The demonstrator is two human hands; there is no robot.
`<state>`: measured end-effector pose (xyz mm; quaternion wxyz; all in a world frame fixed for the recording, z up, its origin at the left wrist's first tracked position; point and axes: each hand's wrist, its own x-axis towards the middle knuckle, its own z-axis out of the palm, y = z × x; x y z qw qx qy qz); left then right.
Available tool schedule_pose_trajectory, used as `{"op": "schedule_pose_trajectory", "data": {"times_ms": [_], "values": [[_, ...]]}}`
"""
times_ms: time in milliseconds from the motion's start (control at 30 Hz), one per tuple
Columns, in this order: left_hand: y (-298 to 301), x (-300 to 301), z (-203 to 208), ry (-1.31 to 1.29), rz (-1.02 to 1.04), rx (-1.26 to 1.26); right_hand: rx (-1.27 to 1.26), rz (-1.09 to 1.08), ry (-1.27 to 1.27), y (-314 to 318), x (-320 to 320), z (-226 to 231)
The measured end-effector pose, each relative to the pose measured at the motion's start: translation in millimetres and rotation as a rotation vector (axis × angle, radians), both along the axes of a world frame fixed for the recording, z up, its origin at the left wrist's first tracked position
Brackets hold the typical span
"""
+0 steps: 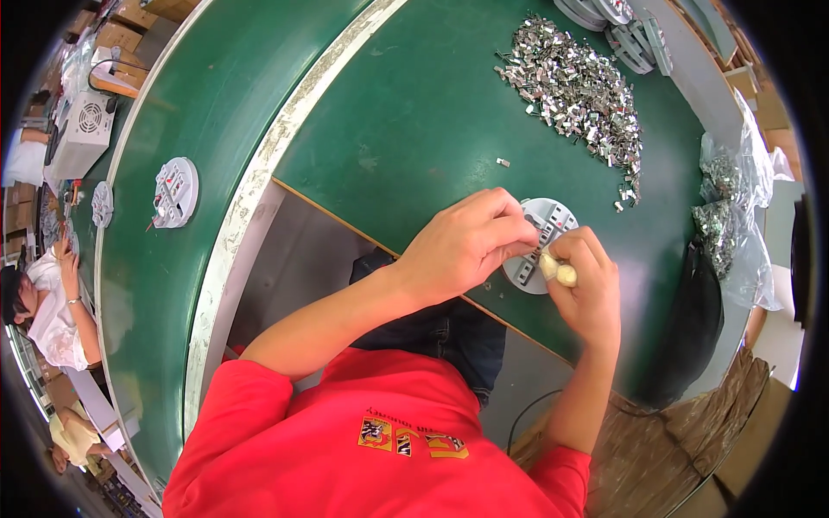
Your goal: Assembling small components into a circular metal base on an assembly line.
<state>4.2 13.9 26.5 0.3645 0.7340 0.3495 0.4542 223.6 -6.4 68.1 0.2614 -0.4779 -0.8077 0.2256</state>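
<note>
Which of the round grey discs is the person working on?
The round grey disc under both hands, left hand and right hand, at the table's near edge. The other disc lies untouched on the conveyor belt.

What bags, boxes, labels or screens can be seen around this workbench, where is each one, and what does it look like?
Clear plastic bags: right edge of the green table, crumpled, holding small silvery metal parts.
Black bag: below the clear ones, dark and slumped.
Cardboard boxes: far upper left, brown, stacked.
Printed patch: on the person's red shirt, small, orange and yellow.
No screen is visible.
</note>
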Motion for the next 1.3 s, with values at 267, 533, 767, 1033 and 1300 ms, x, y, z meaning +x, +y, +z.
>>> {"op": "schedule_pose_trajectory", "data": {"times_ms": [267, 533, 767, 1033, 1300], "values": [[-2, 1, -7, 0.015, -0.017, 0.048, -0.008, 0.039, -0.150, -6, -9, 11], [-6, 4, 0, 0.043, -0.010, 0.048, -0.001, 0.003, -0.303, -7, -17, 31], [-9, 9, 14, 0.118, 0.091, -0.019, -0.021, 0.034, 0.836, -21, -10, 15], [-10, 3, 4, 0.209, 0.079, -0.065, -0.024, 0.087, 1.420, -13, -46, -21], [-8, -2, -2, 0.225, 0.058, -0.040, 0.100, 0.061, 1.270, -11, -59, -32]]}}
